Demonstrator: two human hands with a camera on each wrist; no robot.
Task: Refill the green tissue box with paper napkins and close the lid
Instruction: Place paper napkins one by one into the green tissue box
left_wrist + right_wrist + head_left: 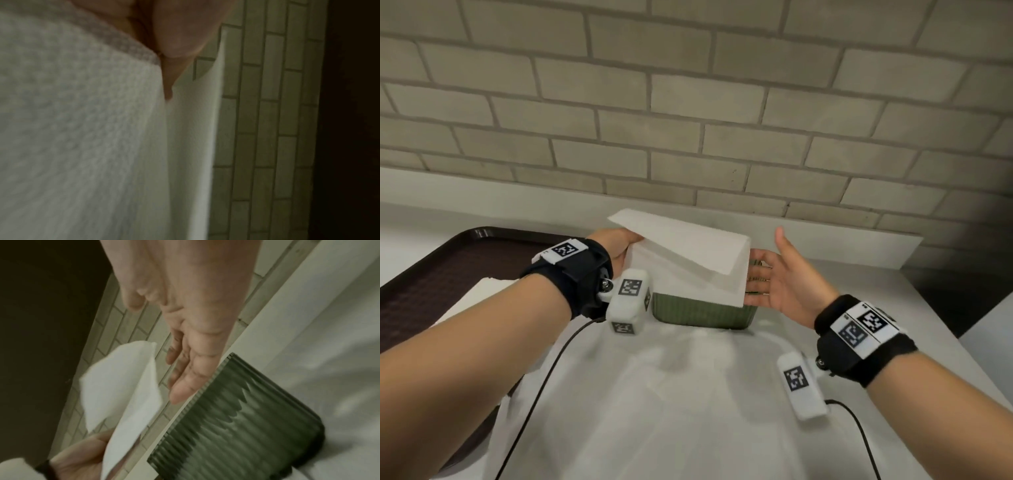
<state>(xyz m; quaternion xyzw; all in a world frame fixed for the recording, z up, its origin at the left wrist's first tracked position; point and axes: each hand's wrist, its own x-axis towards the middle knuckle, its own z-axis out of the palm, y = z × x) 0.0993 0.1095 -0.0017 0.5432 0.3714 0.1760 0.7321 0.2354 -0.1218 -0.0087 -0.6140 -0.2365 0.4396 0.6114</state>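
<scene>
**Napkins held over the green box**

Both hands are at the box: the left hand (616,245) grasps a white stack of paper napkins (688,263) at its left end, thumb on top, while the right hand (780,277) is released, fingers straight and spread, palm turned toward the stack's right end. Whether those fingertips touch the paper or the box cannot be told from the head view; the right wrist view shows the right hand (193,340) just beside the rim of the box (236,426), with a gap to the napkins (121,386).

Counted: two hands, one green tissue box (702,313), one napkin stack whose top sheet is lifted and folded over like a flap, one brown tray (431,274), and more white paper (472,298) lying on it. How many napkins are in the stack cannot be made out.

The ribbed green box stands on the pale counter (688,394), near the brick wall (688,102), right of the tray. The stack covers its top, so its opening is hidden. The tray is cut off at the left edge and partly behind the left forearm. The left wrist view is blurred, filled by napkin texture (82,129) and a fingertip (179,37).
</scene>
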